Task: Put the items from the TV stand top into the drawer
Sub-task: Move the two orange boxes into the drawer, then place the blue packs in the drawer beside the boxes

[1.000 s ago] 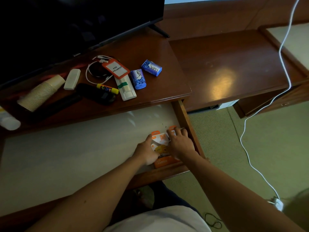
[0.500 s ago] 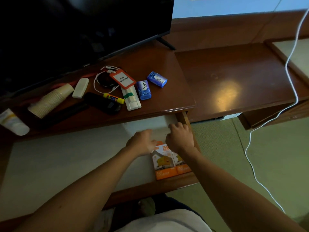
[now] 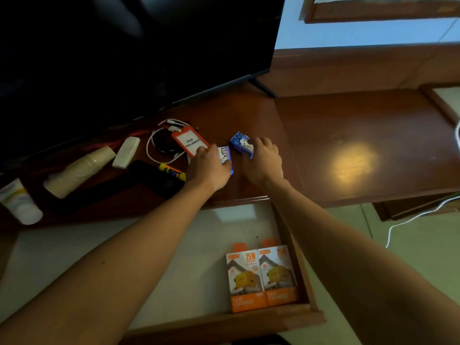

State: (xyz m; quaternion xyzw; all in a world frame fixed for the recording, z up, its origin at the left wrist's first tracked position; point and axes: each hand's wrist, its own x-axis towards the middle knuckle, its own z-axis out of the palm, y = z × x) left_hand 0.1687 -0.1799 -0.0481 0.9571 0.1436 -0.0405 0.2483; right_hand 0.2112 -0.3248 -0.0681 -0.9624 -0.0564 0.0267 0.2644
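Note:
Both hands are up on the wooden TV stand top (image 3: 251, 115). My left hand (image 3: 210, 166) curls over a blue Lux soap box (image 3: 224, 154). My right hand (image 3: 262, 160) closes round a second blue soap box (image 3: 240, 143) just right of it. Below, the open drawer (image 3: 296, 257) holds two orange charger boxes (image 3: 261, 277) side by side in its front right corner. Left of my hands lie an orange ID badge (image 3: 190, 140), a white cable (image 3: 161, 145), a glue stick (image 3: 171, 169), a black phone (image 3: 154, 178), a white bar (image 3: 126, 152), stacked paper cups (image 3: 79, 168) and a white tube (image 3: 20, 201).
A dark TV (image 3: 124, 51) stands at the back of the stand, its foot (image 3: 263, 88) at the right. A lower wooden desk (image 3: 361, 145) adjoins on the right, with a white cord (image 3: 423, 212) hanging past it to the green carpet (image 3: 410, 257).
Both hands left the charger boxes in the drawer and moved up onto the stand top, where each now holds a blue soap box. The camera tilted upward.

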